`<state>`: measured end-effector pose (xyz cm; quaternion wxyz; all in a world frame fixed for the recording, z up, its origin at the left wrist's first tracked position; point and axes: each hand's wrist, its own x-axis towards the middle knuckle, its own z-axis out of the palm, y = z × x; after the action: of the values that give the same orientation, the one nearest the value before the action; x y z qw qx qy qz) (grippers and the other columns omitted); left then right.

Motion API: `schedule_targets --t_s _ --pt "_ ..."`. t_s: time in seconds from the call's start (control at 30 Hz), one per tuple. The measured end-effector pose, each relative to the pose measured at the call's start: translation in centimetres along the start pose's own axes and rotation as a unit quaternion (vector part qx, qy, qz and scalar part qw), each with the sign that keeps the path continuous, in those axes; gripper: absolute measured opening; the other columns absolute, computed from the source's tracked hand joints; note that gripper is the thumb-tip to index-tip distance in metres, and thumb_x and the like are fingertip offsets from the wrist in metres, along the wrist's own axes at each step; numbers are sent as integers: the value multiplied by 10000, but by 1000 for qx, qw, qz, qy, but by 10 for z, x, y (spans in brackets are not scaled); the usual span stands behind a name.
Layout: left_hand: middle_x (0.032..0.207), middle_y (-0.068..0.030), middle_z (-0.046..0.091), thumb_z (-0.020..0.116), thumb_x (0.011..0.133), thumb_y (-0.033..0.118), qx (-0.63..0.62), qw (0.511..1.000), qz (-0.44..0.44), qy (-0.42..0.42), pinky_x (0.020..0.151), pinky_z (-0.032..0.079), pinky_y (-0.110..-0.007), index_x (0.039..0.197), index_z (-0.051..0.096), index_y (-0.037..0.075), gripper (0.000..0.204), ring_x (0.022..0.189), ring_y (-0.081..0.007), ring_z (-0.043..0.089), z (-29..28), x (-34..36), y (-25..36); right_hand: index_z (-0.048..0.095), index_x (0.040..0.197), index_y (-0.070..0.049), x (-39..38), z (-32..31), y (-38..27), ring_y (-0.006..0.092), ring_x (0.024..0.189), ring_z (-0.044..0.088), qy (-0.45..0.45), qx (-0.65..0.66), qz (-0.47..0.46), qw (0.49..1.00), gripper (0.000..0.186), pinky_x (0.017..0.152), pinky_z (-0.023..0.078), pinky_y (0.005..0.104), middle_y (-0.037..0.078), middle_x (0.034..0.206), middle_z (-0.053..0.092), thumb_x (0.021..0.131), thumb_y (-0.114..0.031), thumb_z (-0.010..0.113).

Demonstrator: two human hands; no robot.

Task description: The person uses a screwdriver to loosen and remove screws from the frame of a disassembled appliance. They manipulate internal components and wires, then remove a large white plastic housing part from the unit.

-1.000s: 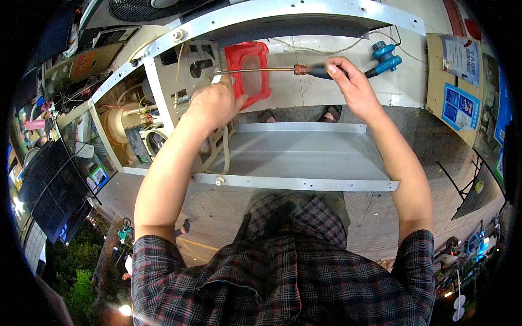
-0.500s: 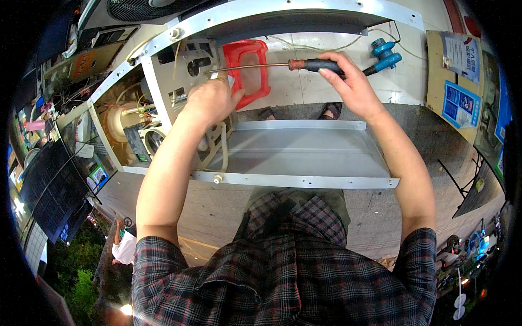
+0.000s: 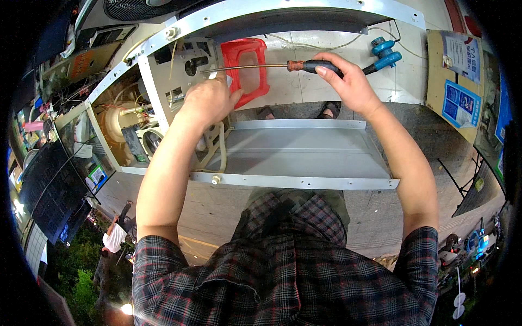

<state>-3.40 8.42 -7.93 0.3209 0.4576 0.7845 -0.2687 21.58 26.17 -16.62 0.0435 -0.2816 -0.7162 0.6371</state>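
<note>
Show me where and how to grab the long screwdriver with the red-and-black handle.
Probably best around its thick handle, from the right, as the right hand does: it's fatter than the thin metal shaft, which points left.

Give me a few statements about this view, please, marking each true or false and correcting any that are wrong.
1. The right hand grips the screwdriver by its handle. True.
2. The screwdriver's tip points to the right. False: it points left, toward the pale panel with cutouts.
3. The left hand is nearer the screwdriver's tip than the right hand is. True.
4. The teal power tool appears left of the red plastic object. False: it appears to the right.
5. The wearer's shirt is plain white. False: it is dark plaid.
</note>
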Motion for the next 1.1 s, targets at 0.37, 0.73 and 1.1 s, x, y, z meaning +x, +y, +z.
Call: schedule_targets --t_s 0.37,0.73,1.1 --pt "956 -292 705 526 973 501 -12 1000 17 13 829 572 -502 1378 495 -74 703 920 -426 707 5 0 -4 603 1297 -84 -9 11 17 176 992 582 30 10 -33 999 377 923 467 297 74 1104 646 1015 -333 596" --pt "921 -304 697 521 971 526 3 1000 26 17 815 568 -508 1356 478 -131 763 911 -433 705 9 4 -3 599 1292 -89 -8 3 12 143 992 577 -3 76 51 996 372 911 463 296 61 1059 671 1015 -337 597" --pt "1015 -315 691 513 975 535 4 1000 4 -29 883 545 -510 1389 430 -115 775 1000 -431 691 8 6 1 593 1289 -79 -9 9 26 133 992 555 9 74 42 996 361 923 451 291 41 1059 648 1030 -329 582"
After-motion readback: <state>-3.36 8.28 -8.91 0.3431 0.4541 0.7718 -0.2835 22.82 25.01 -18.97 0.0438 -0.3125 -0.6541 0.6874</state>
